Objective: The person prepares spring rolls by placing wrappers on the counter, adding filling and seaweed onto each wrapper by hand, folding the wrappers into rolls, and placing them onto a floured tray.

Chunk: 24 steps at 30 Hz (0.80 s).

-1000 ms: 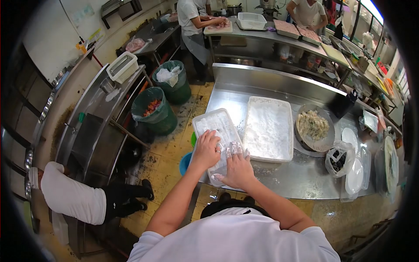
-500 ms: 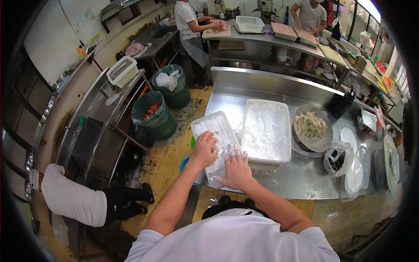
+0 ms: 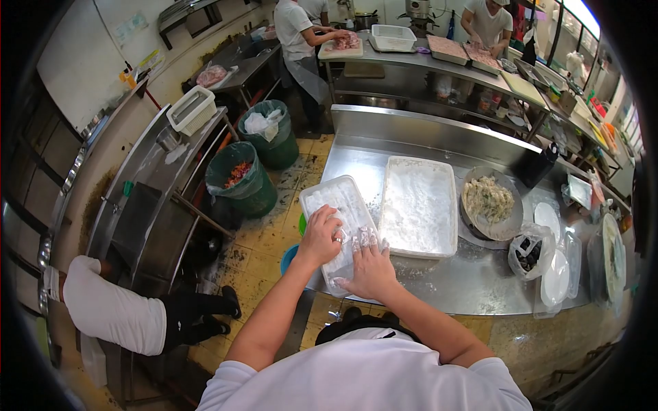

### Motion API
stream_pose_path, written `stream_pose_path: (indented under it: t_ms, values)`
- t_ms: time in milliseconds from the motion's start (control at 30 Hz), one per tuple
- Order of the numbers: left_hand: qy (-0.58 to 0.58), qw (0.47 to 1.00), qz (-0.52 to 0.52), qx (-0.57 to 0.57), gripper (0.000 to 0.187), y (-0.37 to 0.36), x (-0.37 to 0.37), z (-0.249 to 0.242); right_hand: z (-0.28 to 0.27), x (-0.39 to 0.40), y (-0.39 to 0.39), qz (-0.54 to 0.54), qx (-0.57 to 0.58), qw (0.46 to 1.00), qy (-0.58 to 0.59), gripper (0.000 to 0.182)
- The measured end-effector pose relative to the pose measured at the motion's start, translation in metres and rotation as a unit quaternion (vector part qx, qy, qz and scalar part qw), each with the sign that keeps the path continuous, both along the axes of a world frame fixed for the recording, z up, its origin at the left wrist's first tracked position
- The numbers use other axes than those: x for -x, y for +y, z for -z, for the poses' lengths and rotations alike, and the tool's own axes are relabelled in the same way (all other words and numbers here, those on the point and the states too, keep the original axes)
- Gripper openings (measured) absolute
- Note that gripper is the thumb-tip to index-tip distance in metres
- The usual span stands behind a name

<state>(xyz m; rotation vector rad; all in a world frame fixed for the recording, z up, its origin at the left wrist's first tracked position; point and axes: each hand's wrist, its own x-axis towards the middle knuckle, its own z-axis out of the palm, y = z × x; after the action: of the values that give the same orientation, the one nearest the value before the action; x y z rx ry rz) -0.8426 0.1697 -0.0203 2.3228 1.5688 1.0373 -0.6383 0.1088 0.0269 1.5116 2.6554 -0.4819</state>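
A small white plastic tray [image 3: 334, 192], dusted with white powder, lies slanted at the left end of the steel table. Resting over its middle is my left hand [image 3: 320, 238], a ring on one finger and the fingers slightly bent. My right hand [image 3: 371, 266] lies across the tray's near right part with powdery fingers spread. I cannot see what is beneath either palm. Just to the right sits a larger white tray [image 3: 418, 205] full of white powder. Beyond that stands a round metal bowl [image 3: 510, 222] with a pale, green-flecked mixture [image 3: 488, 198].
To the right are a plastic bag [image 3: 532, 250] with dark contents, white lids [image 3: 555, 277] and a dark bottle [image 3: 539, 164]. Lined bins [image 3: 243, 192] stand on the left floor. One person [image 3: 120, 305] bends at the left counter; others work at the back bench [image 3: 439, 65].
My hands keep nearly the same position on the small tray. At the back bench, a person's hands over the meat have shifted slightly.
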Motion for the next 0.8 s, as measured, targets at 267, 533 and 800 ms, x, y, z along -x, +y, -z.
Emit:
stream_pose_path:
  t_ms: [267, 533, 800]
  values:
    - [0.006, 1.000, 0.001, -0.003, 0.022, 0.002, 0.000, -0.004, 0.000, 0.001, 0.000, -0.003, 0.000, 1.000, -0.002, 0.115]
    - [-0.045, 0.999, -0.003, 0.026, 0.021, -0.002, 0.002, -0.003, 0.003, 0.001, -0.002, 0.003, -0.014, 1.000, 0.003, 0.116]
    - [-0.079, 0.997, 0.006, -0.015, 0.020, 0.002, 0.005, 0.005, 0.001, 0.002, -0.001, 0.001, -0.009, 1.000, -0.007, 0.117]
